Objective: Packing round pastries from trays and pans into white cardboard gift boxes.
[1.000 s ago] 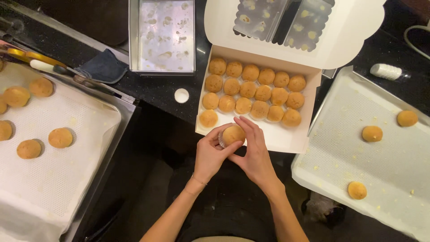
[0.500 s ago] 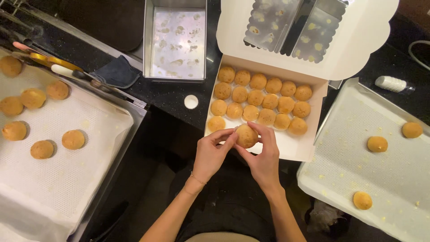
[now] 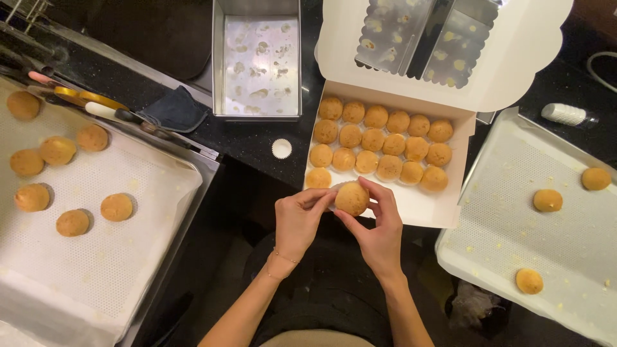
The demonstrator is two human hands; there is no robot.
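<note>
One bun (image 3: 351,198), two hands (image 3: 340,222)

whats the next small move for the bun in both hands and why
Probably lower the bun, held by the left hand and right hand, into the white box just right of the lone bun in the near row; that row is otherwise bare while the back rows look full.

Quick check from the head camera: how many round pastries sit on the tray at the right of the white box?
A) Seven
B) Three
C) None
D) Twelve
B: the right tray carries three pastries, one near its far corner, one in the middle and one near its front edge, while both hands hold another pastry over the white box.
</note>
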